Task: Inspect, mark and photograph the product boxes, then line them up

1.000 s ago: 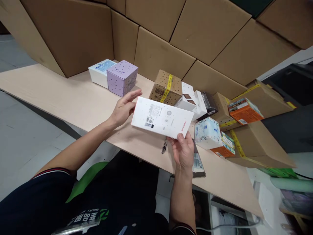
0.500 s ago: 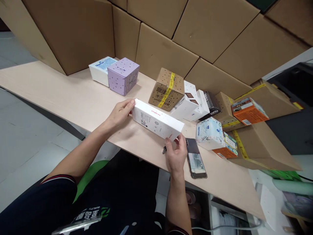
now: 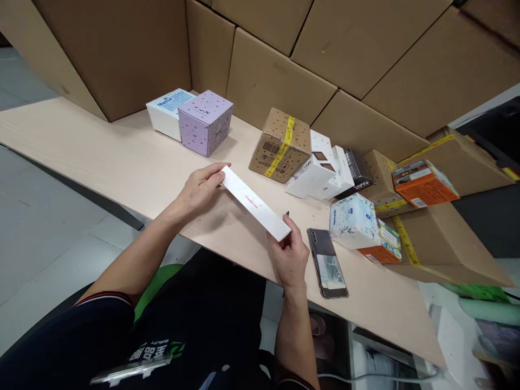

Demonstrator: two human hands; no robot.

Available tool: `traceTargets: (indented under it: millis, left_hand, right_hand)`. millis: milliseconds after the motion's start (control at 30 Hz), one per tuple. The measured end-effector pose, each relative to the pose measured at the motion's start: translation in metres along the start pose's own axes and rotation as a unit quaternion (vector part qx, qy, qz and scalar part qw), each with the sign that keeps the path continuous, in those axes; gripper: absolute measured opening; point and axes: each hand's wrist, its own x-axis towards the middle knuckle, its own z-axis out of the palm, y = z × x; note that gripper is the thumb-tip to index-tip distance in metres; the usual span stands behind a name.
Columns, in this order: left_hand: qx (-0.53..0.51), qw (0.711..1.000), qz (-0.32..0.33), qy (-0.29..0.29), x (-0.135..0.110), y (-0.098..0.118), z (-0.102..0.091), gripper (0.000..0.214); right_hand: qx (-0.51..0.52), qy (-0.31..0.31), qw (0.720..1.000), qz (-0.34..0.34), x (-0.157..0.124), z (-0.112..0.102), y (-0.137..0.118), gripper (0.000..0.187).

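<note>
A long flat white box (image 3: pixel 255 205) with small red lettering is held edge-up just above the light wooden table (image 3: pixel 101 157). My left hand (image 3: pixel 201 187) grips its far left end, fingers closed on it. My right hand (image 3: pixel 289 254) pinches its near right end. Just behind the box's right end a dark pen tip (image 3: pixel 287 214) shows. A black phone (image 3: pixel 327 262) lies flat on the table right of my right hand.
A purple cube box (image 3: pixel 206 122) and a white-blue box (image 3: pixel 167 111) stand at the back left. A taped brown carton (image 3: pixel 280 144), white boxes (image 3: pixel 320 168), a floral tissue box (image 3: pixel 352 219) and an orange box (image 3: pixel 424 183) crowd the right. Large cardboard cartons (image 3: pixel 276 81) wall the back.
The white box has been turned from its broad face toward me to its narrow edge and lowered toward the table. Both hands stayed on its ends. The phone is now uncovered.
</note>
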Motion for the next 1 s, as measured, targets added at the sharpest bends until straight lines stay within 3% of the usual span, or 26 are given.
traceTargets:
  millis: [200,300,467,600,767,867,1000]
  left_hand:
    - [-0.022,1.000,-0.007,0.000,-0.001,0.003,-0.001,0.072]
    - [-0.071,0.997,0.004,0.013,0.001,0.004,-0.002,0.067]
    - [-0.072,0.982,0.140,0.104,0.008,-0.003,-0.003,0.047]
    - [-0.029,0.958,0.248,0.142,0.007,-0.004,-0.003,0.054]
    - [0.016,0.911,0.352,0.215,-0.002,0.003,0.001,0.056]
    - [0.003,0.879,0.444,0.175,-0.001,0.001,0.006,0.049]
    - [0.030,0.892,0.444,0.085,0.001,-0.009,0.011,0.059]
  right_hand:
    - [0.011,-0.035,0.999,-0.040,-0.002,-0.001,-0.001,0.051]
    - [0.032,-0.093,0.992,-0.076,-0.001,-0.002,-0.004,0.058]
    - [0.033,-0.183,0.976,-0.117,0.000,-0.002,-0.007,0.048]
    - [0.015,-0.136,0.982,-0.134,0.000,0.000,-0.006,0.030]
    - [-0.059,0.032,0.993,-0.099,0.001,0.005,0.004,0.024]
    - [-0.127,0.035,0.991,-0.038,0.000,0.007,0.011,0.034]
    - [-0.185,-0.027,0.982,-0.006,-0.001,0.007,0.013,0.046]
